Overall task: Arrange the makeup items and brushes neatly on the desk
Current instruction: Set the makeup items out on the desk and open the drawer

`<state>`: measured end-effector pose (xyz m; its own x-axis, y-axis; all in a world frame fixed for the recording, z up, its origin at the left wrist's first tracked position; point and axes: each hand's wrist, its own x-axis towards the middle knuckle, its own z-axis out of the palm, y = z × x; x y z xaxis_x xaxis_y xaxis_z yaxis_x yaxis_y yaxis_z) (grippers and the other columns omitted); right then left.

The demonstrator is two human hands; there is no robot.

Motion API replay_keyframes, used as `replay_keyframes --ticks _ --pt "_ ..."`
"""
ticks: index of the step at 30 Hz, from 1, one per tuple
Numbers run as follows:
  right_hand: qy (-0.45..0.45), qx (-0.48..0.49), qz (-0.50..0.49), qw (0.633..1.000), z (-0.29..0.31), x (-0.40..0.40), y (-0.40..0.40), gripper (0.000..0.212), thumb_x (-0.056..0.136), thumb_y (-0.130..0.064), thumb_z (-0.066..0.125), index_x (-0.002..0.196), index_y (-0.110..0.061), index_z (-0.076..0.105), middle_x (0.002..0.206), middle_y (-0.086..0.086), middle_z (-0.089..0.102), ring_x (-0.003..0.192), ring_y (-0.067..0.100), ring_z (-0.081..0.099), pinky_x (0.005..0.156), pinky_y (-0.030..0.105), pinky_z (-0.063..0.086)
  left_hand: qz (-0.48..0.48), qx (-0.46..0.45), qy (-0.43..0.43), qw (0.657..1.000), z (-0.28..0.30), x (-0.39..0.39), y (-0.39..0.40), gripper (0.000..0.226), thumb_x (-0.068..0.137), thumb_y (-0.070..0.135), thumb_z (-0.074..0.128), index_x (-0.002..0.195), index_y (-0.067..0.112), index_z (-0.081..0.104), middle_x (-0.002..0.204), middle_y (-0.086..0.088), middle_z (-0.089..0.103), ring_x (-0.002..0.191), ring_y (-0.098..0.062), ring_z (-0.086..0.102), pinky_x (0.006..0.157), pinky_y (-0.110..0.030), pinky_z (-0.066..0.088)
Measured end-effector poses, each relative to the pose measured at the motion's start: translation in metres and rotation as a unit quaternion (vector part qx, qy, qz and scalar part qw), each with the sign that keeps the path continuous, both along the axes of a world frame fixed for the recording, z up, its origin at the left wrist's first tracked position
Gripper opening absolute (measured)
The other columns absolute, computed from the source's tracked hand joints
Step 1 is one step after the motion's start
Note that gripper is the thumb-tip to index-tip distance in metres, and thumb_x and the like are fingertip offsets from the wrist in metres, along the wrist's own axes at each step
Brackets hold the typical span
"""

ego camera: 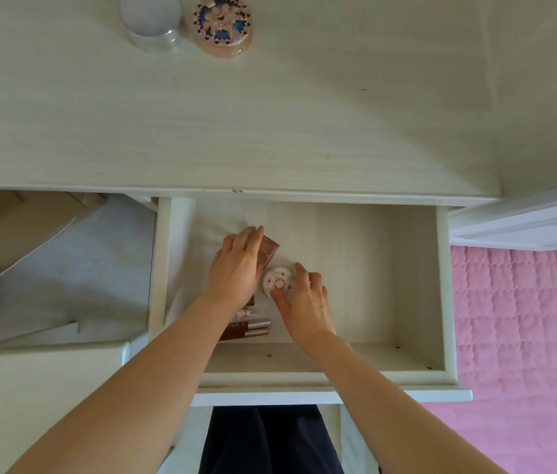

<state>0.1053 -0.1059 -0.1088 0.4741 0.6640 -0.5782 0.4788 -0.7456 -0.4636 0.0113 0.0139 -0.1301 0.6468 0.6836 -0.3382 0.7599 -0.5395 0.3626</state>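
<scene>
Both my hands reach into the open drawer [441, 285] below the desk [270, 114]. My left hand [236, 268] lies over a brown rectangular compact [269, 250], fingers curled round its edge. My right hand [304, 302] pinches a small round white case with pink decoration [277, 281] between thumb and fingers. Under my left wrist lie brown lip-product tubes [251, 329] and a small pale tube [246, 314], partly hidden. On the desk at the back stand a round frosted jar [152, 23] and an ornate pink-and-blue round compact [223, 25].
The drawer's right half shows bare pale wood. A pink quilted bed cover [523, 336] lies to the right. At the left is a lower white surface [30, 388] and light floor. My dark clothing [270, 439] shows under the drawer front.
</scene>
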Motion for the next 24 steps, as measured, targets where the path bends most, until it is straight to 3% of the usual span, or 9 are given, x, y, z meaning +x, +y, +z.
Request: replay_keyframes --ticks 5,10,16,20,22,24 --pt "-0.013 0.0 0.014 1.0 -0.002 -0.004 0.0 0.061 0.095 -0.036 0.051 0.146 -0.02 0.021 0.138 0.01 0.03 0.122 0.029 0.039 0.089 0.036 0.048 0.027 0.0 0.005 1.0 0.0 0.004 0.001 0.069 0.086 0.019 0.066 0.145 0.017 0.031 0.136 -0.009 0.037 0.126 -0.029 0.034 0.096 -0.041 0.045" --pt "0.01 0.017 -0.006 1.0 -0.002 -0.01 0.002 0.051 0.095 -0.025 0.054 0.138 -0.01 0.03 0.136 0.012 0.033 0.123 0.029 0.039 0.095 0.035 0.045 0.022 -0.009 -0.017 1.0 0.0 0.007 0.004 0.066 0.081 0.014 0.07 0.139 0.011 0.037 0.141 -0.008 0.039 0.13 -0.028 0.033 0.098 -0.04 0.045" --pt "0.037 0.049 0.003 0.998 -0.001 -0.014 -0.003 0.049 0.092 -0.014 0.058 0.133 -0.009 0.03 0.133 0.011 0.041 0.119 0.025 0.043 0.097 0.033 0.046 0.027 -0.033 -0.025 0.999 0.002 0.01 0.003 0.071 0.079 0.007 0.071 0.141 0.011 0.036 0.137 -0.009 0.037 0.129 -0.028 0.036 0.099 -0.038 0.046" --pt "0.073 0.052 -0.039 0.995 0.001 -0.013 -0.003 0.052 0.086 -0.004 0.064 0.124 -0.017 0.031 0.124 0.007 0.039 0.098 0.021 0.052 0.075 0.021 0.048 0.086 -0.048 -0.088 0.991 0.002 0.004 -0.002 0.046 0.078 -0.001 0.069 0.122 0.007 0.057 0.125 -0.009 0.041 0.1 -0.024 0.058 0.087 -0.027 0.051" --pt "0.094 0.045 -0.07 0.992 0.003 -0.01 -0.005 0.055 0.085 -0.004 0.065 0.124 -0.022 0.031 0.119 0.004 0.034 0.086 0.015 0.048 0.063 0.008 0.038 0.127 -0.058 -0.127 0.982 0.004 0.002 -0.004 0.033 0.078 -0.005 0.068 0.108 0.005 0.063 0.114 -0.008 0.047 0.089 -0.019 0.059 0.082 -0.012 0.043" --pt "0.104 0.038 -0.096 0.989 0.005 -0.007 -0.009 0.055 0.084 -0.008 0.066 0.124 -0.023 0.032 0.114 0.0 0.032 0.084 0.012 0.044 0.056 0.005 0.033 0.169 -0.075 -0.157 0.97 0.009 0.001 -0.006 0.028 0.075 -0.007 0.07 0.101 0.005 0.065 0.105 -0.003 0.047 0.083 -0.013 0.054 0.077 0.0 0.035"
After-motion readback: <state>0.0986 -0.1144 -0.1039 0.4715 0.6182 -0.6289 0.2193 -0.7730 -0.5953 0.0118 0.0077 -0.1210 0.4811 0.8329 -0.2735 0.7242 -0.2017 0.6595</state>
